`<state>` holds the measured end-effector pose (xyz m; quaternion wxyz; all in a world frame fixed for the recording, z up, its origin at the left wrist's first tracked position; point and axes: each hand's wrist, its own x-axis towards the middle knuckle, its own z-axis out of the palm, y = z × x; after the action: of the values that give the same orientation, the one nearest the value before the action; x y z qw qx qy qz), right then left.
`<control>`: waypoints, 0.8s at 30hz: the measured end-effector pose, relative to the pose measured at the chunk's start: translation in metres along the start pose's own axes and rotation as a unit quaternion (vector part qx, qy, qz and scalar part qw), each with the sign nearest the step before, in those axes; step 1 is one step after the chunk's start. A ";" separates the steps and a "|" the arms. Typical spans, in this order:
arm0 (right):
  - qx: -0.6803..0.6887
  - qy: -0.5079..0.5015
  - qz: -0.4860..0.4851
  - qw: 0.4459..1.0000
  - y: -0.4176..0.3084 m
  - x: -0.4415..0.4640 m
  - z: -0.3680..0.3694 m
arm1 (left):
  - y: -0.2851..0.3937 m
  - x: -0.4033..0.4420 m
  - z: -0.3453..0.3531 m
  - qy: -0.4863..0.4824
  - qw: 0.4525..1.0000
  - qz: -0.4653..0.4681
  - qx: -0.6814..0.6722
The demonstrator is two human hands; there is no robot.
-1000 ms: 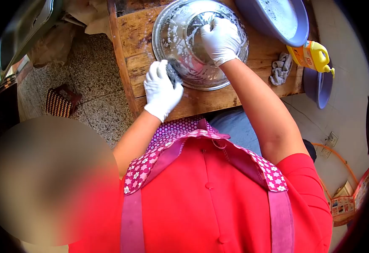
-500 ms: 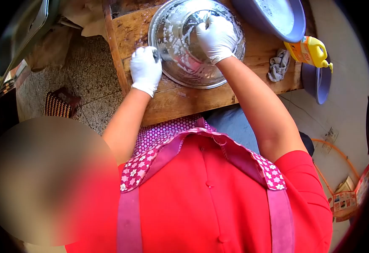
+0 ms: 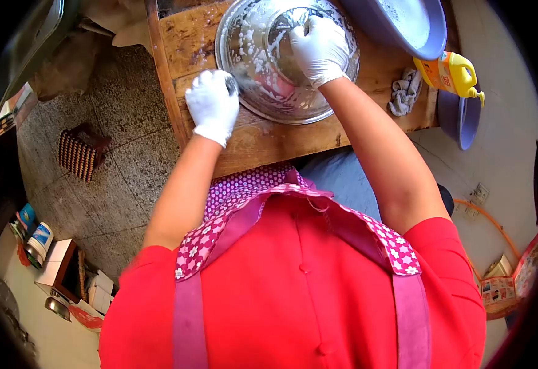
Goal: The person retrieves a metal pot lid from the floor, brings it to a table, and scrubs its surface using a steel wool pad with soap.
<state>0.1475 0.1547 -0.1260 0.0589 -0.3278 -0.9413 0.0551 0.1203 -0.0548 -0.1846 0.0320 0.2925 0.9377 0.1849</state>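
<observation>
- I have the left hand (image 3: pixel 212 106) curled around a dark pad (image 3: pixel 231 86) at the rim of the metal lid (image 3: pixel 253 80); I cannot tell whether pad and rim touch.
- My right hand (image 3: pixel 322 50) is closed on the lid's centre, hiding whatever grip sits there.
- The sudsy lid lies on the wooden table (image 3: pixel 269 144), between its left edge and the purple basin (image 3: pixel 438 43).
- I judge it stiff, fairly light and slippery, best held at the centre.
- A grey cloth (image 3: pixel 405 92) and yellow bottle (image 3: pixel 462 75) are by the right edge.
</observation>
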 end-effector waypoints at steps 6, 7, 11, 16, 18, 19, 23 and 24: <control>0.002 0.002 0.005 1.000 0.002 0.004 -0.005 | 0.028 -0.026 -0.003 -0.073 0.995 0.063 -0.017; 0.005 0.000 0.005 1.000 0.003 0.005 -0.004 | 0.037 -0.036 -0.001 -0.097 0.990 0.099 -0.035; 0.012 -0.001 -0.013 1.000 0.008 0.006 -0.003 | 0.050 -0.044 0.009 -0.109 0.977 0.158 -0.096; -0.004 -0.023 0.017 1.000 0.003 0.006 -0.009 | -0.002 -0.001 0.001 -0.033 0.995 0.060 -0.071; 0.009 -0.028 0.014 0.999 0.005 0.006 -0.009 | -0.025 0.038 -0.002 -0.011 0.990 -0.027 -0.136; 0.013 -0.033 0.019 0.999 0.003 0.006 -0.011 | -0.028 0.058 -0.006 -0.005 0.967 -0.098 -0.234; 0.046 -0.001 -0.008 0.999 0.002 -0.011 -0.005 | -0.002 0.057 -0.034 0.043 0.904 -0.015 -0.425; 0.054 0.010 -0.014 0.998 -0.002 -0.018 -0.003 | 0.006 0.038 -0.031 -0.017 0.907 0.045 -0.418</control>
<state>0.1607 0.1427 -0.1241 0.0868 -0.3117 -0.9407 0.1020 0.0873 -0.0393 -0.1519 0.1590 0.2976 0.7592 0.5566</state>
